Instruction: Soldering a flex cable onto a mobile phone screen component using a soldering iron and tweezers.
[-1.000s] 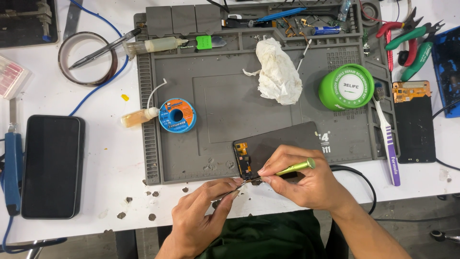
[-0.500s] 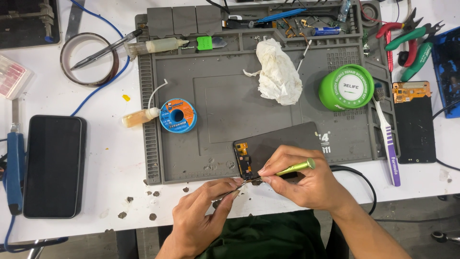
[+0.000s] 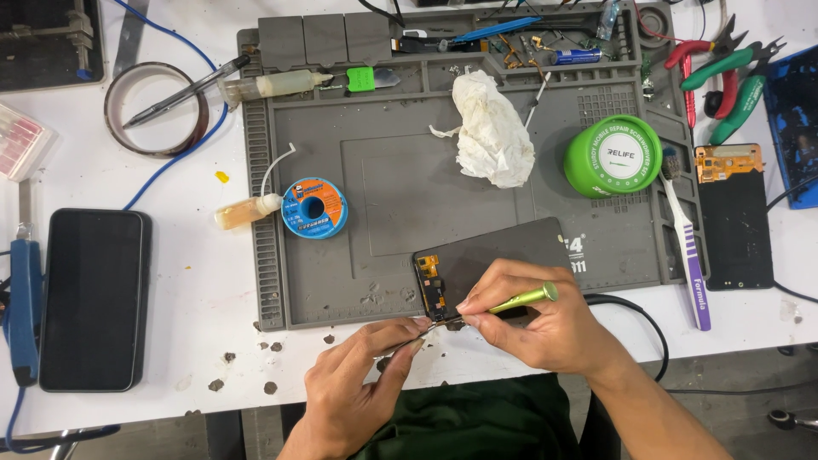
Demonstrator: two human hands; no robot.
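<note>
Head view: at the near edge of the white table (image 3: pixel 170 281), the right hand (image 3: pixel 545 328) pinches a slim green-handled tool (image 3: pixel 511 302), its tip at the orange-connector end of a dark flat phone panel (image 3: pixel 490 260) lying on the near edge of the grey silicone work mat (image 3: pixel 383 187). The left hand (image 3: pixel 358 383) grips thin metal tweezers (image 3: pixel 409 339) beside it. Nothing has shifted over the last second; both hands hold steady, suggesting fine work in progress.
</note>
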